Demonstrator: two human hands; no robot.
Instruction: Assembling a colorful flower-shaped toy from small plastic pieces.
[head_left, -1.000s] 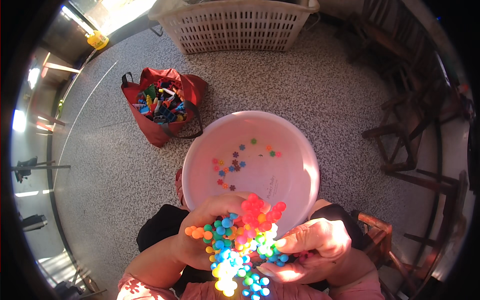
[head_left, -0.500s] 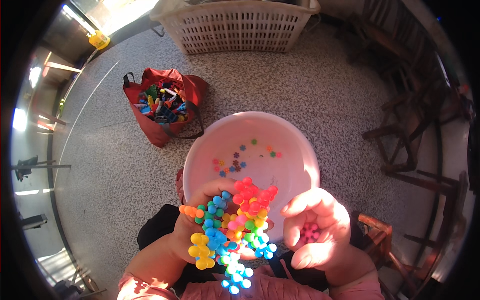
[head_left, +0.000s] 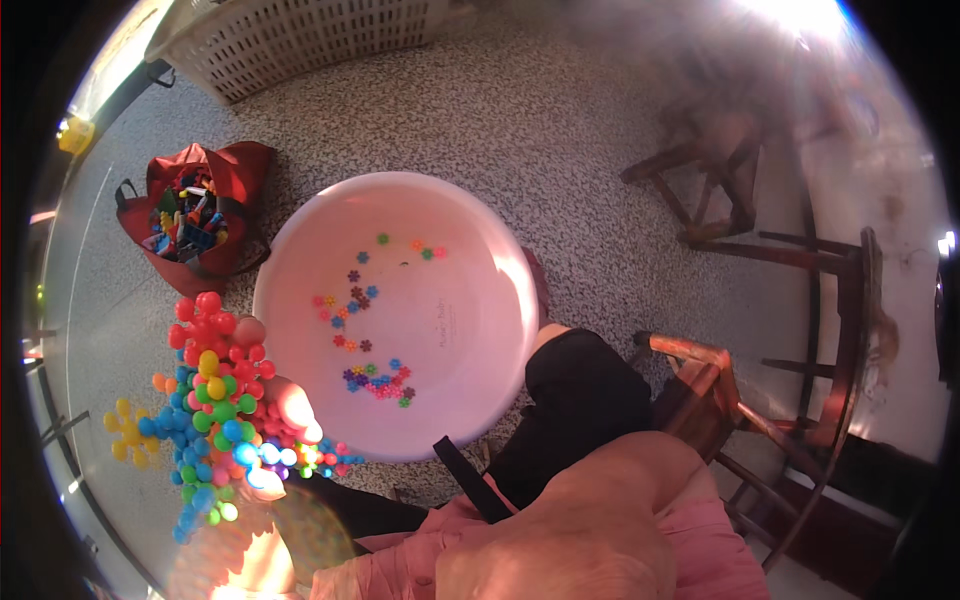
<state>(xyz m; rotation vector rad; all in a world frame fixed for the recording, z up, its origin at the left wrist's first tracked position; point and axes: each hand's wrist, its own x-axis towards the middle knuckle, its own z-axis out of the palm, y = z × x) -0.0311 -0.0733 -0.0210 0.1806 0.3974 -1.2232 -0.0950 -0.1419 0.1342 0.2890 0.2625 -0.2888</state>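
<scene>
At the left, my left hand (head_left: 293,407) is wrapped round a large cluster of plastic ball-ended connector pieces (head_left: 205,405) in red, blue, green and yellow. Much of that hand is hidden behind the cluster, which sits by the tub's near left rim. Close to the camera at the bottom, my right hand (head_left: 560,548) crosses in front of my pink shirt; its fingers are out of sight. Between my legs and the bag stands a round pale pink tub (head_left: 480,290). Small flower-shaped pieces (head_left: 380,382) in several colours lie scattered and bunched on its bottom.
A red bag (head_left: 250,165) full of mixed toy bricks stands left of the tub. A white slatted basket (head_left: 300,45) is at the far side. Wooden chairs (head_left: 700,385) stand on the right. My knee in black (head_left: 590,390) is beside the tub.
The view has turned, so the tub, bag and basket sit further left. My right hand has moved in toward my body, and the pink piece in it no longer shows. The left still holds the cluster.
</scene>
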